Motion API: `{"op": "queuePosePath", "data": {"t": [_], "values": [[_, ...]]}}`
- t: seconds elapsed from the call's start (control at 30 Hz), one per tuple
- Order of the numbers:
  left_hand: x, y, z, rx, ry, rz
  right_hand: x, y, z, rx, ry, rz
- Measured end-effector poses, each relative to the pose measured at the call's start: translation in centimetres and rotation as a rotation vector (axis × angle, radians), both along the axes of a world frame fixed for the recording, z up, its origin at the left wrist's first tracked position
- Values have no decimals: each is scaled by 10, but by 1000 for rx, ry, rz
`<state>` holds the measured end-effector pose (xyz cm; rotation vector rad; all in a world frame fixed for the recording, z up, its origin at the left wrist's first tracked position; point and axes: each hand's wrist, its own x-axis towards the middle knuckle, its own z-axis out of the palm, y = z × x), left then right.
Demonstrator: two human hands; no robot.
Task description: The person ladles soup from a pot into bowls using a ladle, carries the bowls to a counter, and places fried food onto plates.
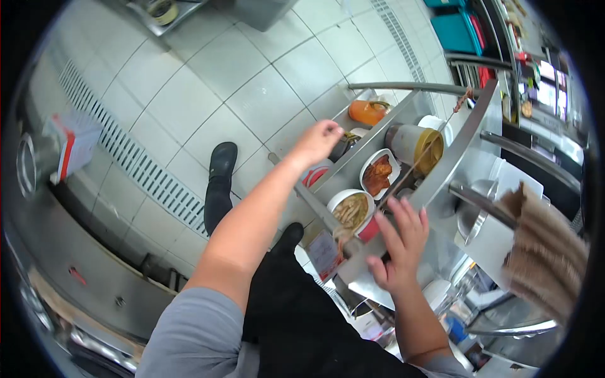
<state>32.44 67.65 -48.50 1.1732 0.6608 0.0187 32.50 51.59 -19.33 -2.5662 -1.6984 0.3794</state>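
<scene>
My left hand [317, 143] is over the left edge of a metal cart [359, 151], beside a dark-lidded jar, with its fingers curled together; whatever they hold, if anything, is too small to make out. My right hand [403, 242] is spread at the cart's near side, next to a bowl of pale strips [351, 210] in liquid. Between the hands, a white bowl holds reddish-brown food [378, 174]. Behind it stands a large container with a yellow-brown rim [429, 150]. An orange-filled jar [368, 112] lies at the far left of the cart.
A brown cloth [545, 246] hangs at the right near metal bars. Teal bins [455, 31] stand at the upper right. A long counter [94, 252] runs along the lower left, with a white and red box [79, 146] above. Drain grates [135, 160] cross the tiled floor.
</scene>
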Motion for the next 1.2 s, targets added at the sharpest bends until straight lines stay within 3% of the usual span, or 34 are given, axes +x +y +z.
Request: {"op": "queuePosePath", "data": {"t": [0.03, 0.1, 0.13, 0.2, 0.37, 0.53, 1.2], "values": [[20, -3, -12, -25, 4, -39, 0, -2, -2, -12, 11, -67], [53, 0, 0, 179, -78, -400, 0, -2, 0, -53, 26, -102], [70, -3, 3, 153, -86, -434, 1, -2, 2, -63, 33, -92], [105, -16, 1, 400, -251, -422, 2, -3, 2, -75, 43, -111], [189, -26, 48, 106, -167, -502, 3, -7, 4, -80, 41, -95], [224, -47, 94, 471, -48, -711, 5, -5, 4, -109, 11, -85], [232, -122, 80, 360, -137, -630, 7, -2, 0, -82, -23, -113]]}}
